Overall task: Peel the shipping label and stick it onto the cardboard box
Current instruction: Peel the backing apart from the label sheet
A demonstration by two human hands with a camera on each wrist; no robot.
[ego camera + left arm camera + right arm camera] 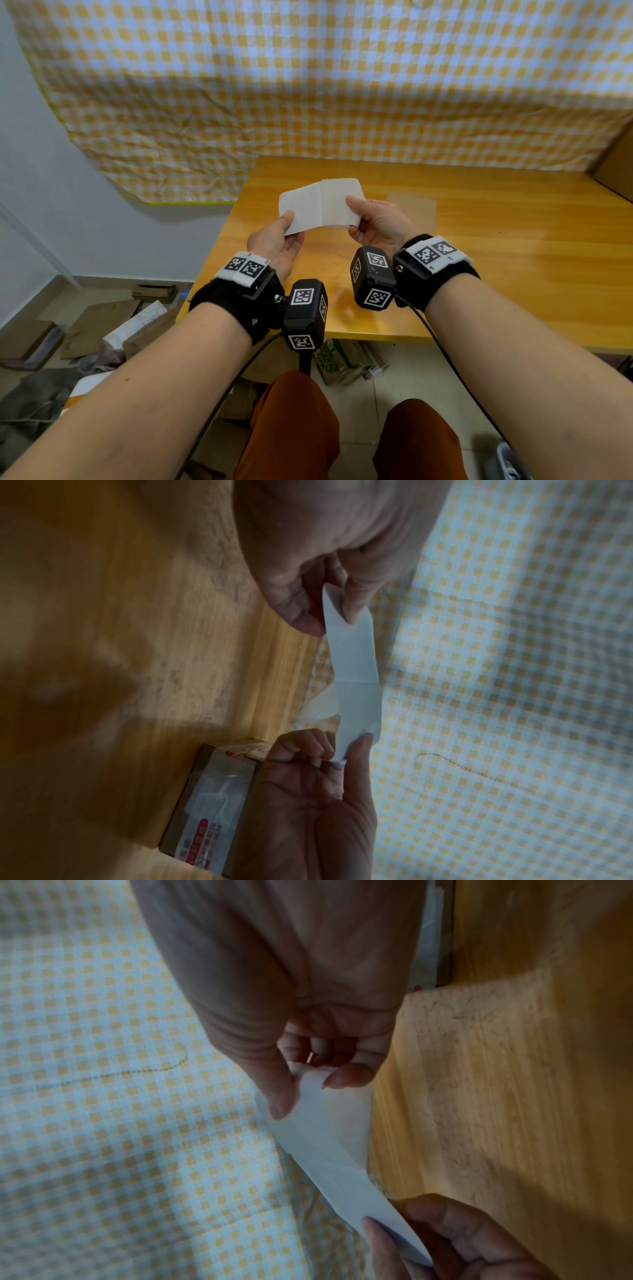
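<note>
I hold a white shipping label sheet (318, 205) in the air over the wooden table (479, 274), stretched between both hands. My left hand (291, 222) pinches its lower left corner between thumb and fingers. My right hand (352, 214) pinches its right end, where a second thin layer shows under the edge. A seam crosses the middle of the sheet (356, 656). The left wrist view has my left hand (329, 615) above and my right hand (339, 753) below. A taped cardboard box (212, 813) with red print stands on the table; its brown side (616, 168) shows far right.
A yellow-and-white checked cloth (308, 85) hangs behind the table. A faint pale rectangle (411, 209) lies on the tabletop beyond my right hand. Cardboard scraps and clutter (102, 329) cover the floor to the left; more packaging (346, 359) lies under the table's near edge.
</note>
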